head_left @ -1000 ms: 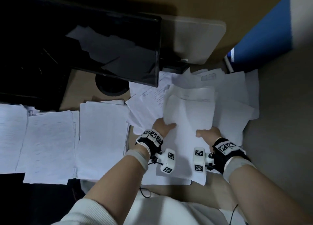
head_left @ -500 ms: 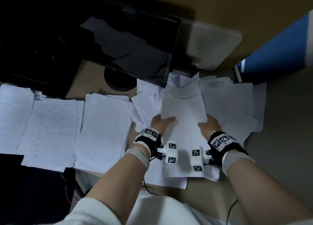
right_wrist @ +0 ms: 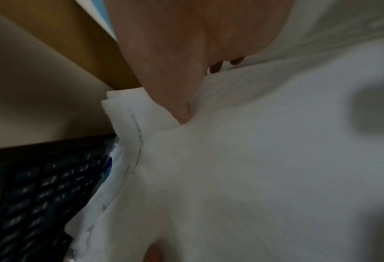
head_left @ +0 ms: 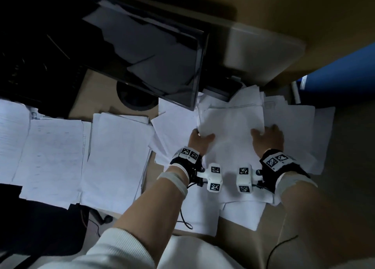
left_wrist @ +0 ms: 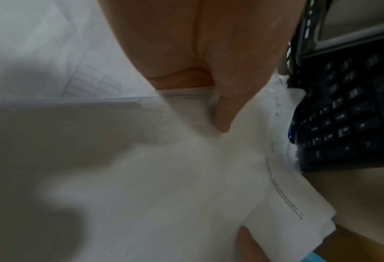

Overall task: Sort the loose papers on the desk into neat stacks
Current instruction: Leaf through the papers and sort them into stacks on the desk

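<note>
A bundle of white sheets (head_left: pixel 231 126) lies over a loose, fanned-out pile of papers (head_left: pixel 292 131) at the right of the desk. My left hand (head_left: pixel 200 138) grips the bundle's left edge and my right hand (head_left: pixel 265 134) grips its right edge. In each wrist view a thumb lies on top of the sheets (left_wrist: pixel 186 177) (right_wrist: pixel 253 159), with fingers tucked under. The bundle's far edge reaches the monitor's foot. Three tidier stacks lie side by side on the left (head_left: pixel 115 157) (head_left: pixel 52 153) (head_left: pixel 10 139).
A dark monitor (head_left: pixel 142 51) leans over the back of the desk, its round base (head_left: pixel 136 99) behind the stacks. A black keyboard (left_wrist: pixel 343 115) (right_wrist: pixel 40 186) lies just beyond the bundle. A blue panel (head_left: pixel 341 72) stands at the far right. Cables hang at the desk's near edge.
Both hands have pushed the bundle away from me, toward the monitor, and lowered it flatter onto the loose pile. The grip on both edges has stayed the same.
</note>
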Motion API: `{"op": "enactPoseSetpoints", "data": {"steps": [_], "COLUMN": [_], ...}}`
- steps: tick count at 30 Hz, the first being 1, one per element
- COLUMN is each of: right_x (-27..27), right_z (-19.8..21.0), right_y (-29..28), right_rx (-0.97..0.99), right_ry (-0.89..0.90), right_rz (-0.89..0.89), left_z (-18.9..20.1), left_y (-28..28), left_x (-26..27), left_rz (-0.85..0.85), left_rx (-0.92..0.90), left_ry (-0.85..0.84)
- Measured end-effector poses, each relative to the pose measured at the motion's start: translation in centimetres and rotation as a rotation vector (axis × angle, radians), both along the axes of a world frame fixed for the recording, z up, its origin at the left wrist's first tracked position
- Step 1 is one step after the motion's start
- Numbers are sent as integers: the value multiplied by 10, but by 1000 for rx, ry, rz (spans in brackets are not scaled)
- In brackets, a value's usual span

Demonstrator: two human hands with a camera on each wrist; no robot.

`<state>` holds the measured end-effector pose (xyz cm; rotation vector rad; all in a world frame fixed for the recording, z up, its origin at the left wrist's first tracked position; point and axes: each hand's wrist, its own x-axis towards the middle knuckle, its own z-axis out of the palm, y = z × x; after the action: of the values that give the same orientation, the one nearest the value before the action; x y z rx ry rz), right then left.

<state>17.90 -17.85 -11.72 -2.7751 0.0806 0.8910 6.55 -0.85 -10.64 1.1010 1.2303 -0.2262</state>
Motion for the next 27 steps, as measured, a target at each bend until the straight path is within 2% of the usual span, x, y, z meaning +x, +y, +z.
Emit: {"op": "enactPoseSetpoints", "data": {"steps": [3, 5, 8, 11, 14, 17, 20, 23, 27], "right_x": [-5, -9, -25, -41, -59, -77, -92, -99, -100], "right_z": [8, 15, 17, 26, 32, 29, 40, 38, 19], "right_y": [-4, -4, -4, 0, 4, 5, 4, 7, 16], "right_rx": [-34, -40, 64, 386, 472, 493, 394, 323, 324], "right_ry": [-49, 2, -4, 92, 172, 285, 444, 450, 372], "right_rz": [-27, -15, -44, -323, -427, -515, -462, -476, -546], "left_z": [4, 6, 13, 17, 17, 23, 22, 22, 17], "left_y": [1, 7, 15, 24, 32, 35, 39, 50, 62], "left_x": [1, -4, -16, -25, -34, -45, -52, -45, -25], "left_rz": [-51, -104, -174, -25, 73, -127, -258, -339, -593], "left_rx": [104, 140, 164, 97, 47, 107, 197, 281, 348], "left_ry": [52, 58, 51, 32, 65, 85, 39, 7, 97]}}
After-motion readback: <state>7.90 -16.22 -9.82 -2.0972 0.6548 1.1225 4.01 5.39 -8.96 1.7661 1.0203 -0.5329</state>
